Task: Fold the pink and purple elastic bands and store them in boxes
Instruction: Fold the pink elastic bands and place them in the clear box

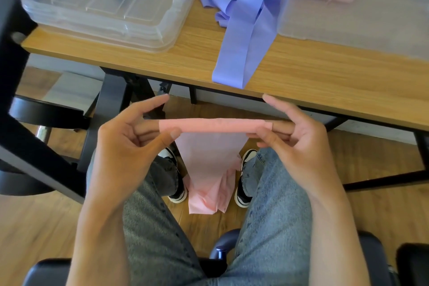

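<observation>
**Rolling the pink band: keep the edges square or it'll cone on you**

Right now both hands are on the pink elastic band (214, 124), held in the air over the lap, just short of the table (325, 72) edge. The left hand (130, 144) pinches one end of the rolled top edge between thumb and fingers, and the right hand (299, 137) does the same at the other end. The rest of the band hangs down between the knees and bunches on the floor by the shoes.

My take on doing this step well: keep the roll taut between the two hands and turn both ends at the same rate, otherwise one side creeps ahead. The hanging tail already narrows toward the floor, so I'd shake it flat before it feeds in.

The purple elastic band (241, 30) lies loose on the table between the closed clear box (102, 4) and the frosted box (357, 14), which looks to have something pink inside.
</observation>
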Action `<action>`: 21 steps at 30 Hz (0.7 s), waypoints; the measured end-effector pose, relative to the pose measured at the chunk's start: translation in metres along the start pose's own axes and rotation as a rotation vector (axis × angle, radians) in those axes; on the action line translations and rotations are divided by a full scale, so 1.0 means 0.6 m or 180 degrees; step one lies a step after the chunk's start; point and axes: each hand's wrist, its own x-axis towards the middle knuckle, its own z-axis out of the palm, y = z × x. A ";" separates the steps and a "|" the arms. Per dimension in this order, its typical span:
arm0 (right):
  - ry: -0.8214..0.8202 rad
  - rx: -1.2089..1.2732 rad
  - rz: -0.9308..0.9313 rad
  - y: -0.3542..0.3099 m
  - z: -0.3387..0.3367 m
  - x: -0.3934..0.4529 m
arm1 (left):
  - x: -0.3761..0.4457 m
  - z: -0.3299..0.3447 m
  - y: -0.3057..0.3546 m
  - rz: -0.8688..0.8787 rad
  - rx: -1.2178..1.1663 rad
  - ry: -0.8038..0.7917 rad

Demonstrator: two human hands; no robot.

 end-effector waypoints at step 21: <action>0.0173 0.0047 -0.0312 -0.004 -0.004 -0.006 | -0.005 0.008 0.002 0.0016 -0.0168 -0.0105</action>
